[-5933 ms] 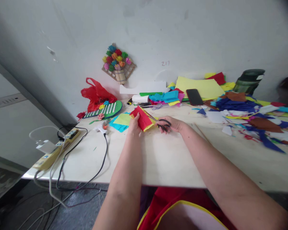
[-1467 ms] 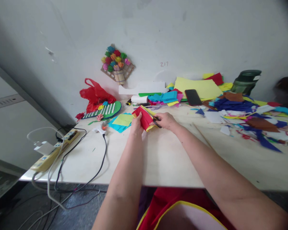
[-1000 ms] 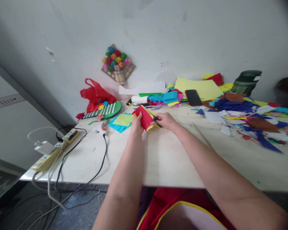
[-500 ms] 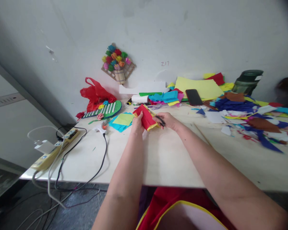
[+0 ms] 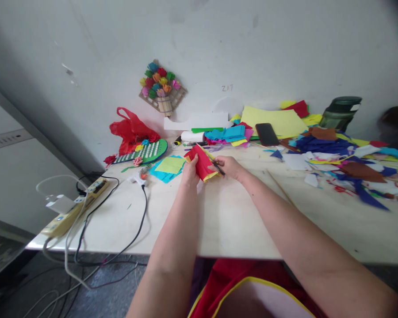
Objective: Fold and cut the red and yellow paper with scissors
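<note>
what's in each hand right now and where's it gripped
The left hand holds the red sheet by its left side; the right hand holds the scissors by the handles.

Your folded red paper rectangle shows yellow along some edges; your black-handled metal scissors sit dark against it. Your flat table surface is off-white. Toward its back edge you have a red plastic bag, a pale yellow rectangular paper sheet and, nearer the back right corner, a dark green bottle. Your rounded green board bears white rows.
</note>
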A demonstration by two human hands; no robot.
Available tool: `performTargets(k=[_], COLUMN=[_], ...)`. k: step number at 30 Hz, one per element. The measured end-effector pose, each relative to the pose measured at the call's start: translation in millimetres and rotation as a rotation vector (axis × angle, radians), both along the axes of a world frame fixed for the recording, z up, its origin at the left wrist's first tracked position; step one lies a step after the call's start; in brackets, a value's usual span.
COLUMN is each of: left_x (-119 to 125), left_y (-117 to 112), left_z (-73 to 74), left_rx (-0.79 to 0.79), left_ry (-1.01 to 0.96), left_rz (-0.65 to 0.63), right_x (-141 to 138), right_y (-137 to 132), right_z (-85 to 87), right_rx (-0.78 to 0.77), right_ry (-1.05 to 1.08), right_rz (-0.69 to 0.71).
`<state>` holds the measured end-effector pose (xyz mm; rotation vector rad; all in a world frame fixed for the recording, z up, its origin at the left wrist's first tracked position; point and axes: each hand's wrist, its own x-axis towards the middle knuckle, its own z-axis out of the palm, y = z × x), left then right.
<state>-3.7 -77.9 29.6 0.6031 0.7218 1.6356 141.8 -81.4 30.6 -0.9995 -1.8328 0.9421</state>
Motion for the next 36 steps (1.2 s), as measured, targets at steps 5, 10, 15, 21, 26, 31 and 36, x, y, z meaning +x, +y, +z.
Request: performTargets(k=[5, 10, 15, 21, 26, 31, 36], left_x=[1.0, -0.2, 0.2, 0.8, 0.6, -0.1, -2.3], left_y=[-1.3, 0.3, -0.6, -0.9, -0.6, 0.7, 2.2], left_z=[1.2, -1.4, -0.6, 1.0, 1.0, 0.3, -2.5], left_rx=[-0.012, 0.011, 0.011, -0.009, -0.02, -0.018, 0.01], left_ry=[-0.001, -0.002, -0.007, -0.006, -0.014, -0.024, -0.011], left_rz=[0.006, -0.023, -0.024, -0.005, 0.004, 0.013, -0.021], right_x=[0.7, 0.9, -0.2, -1.2, -0.8, -3.6, -2.1], right_y=[0.4, -2.7, -1.1, 3.2, 7.5, 7.6, -2.3], right_z=[-0.1, 3.7, 2.3, -2.2, -5.1, -4.0, 6.2], right_rx=[0.163, 0.254, 0.285, 0.307, 0.256, 0.034, -0.136], right_ry=[-0.212, -0.328, -0.331, -0.264, -0.177, 0.007, 0.168], right_rz=[-0.165, -0.255, -0.275, -0.271, -0.229, -0.124, 0.053])
